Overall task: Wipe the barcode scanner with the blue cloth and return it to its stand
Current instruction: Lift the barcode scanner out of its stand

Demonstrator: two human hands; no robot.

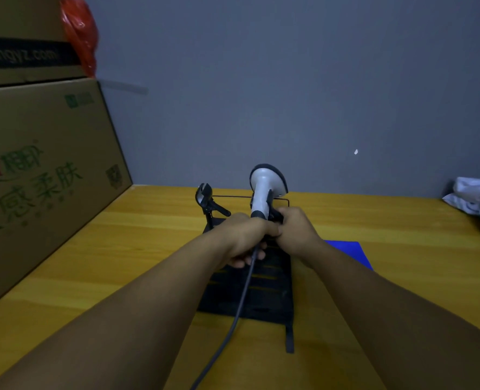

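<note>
Head view. Barcode scanner (264, 190): upright over the black stand (250, 291), head up, cable (233, 319) trailing toward the viewer.
Left hand (245, 237): wrapped round the scanner's grip.
Right hand (295, 232): closed at the stand's clip beside the grip.
Blue cloth (348, 250): flat, just right of the stand, untouched.
Step, judged: seating or freeing the scanner; cannot tell which. The next move calls for steady alignment with the clip.
Surface: yellow wood table (120, 249). Cardboard boxes (41, 170) left of the stand; grey wall (289, 94) behind.

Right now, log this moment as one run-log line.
left hand: holding scanner handle | right hand: at stand clamp | blue cloth: flat on table, untouched | cable: trailing
</note>
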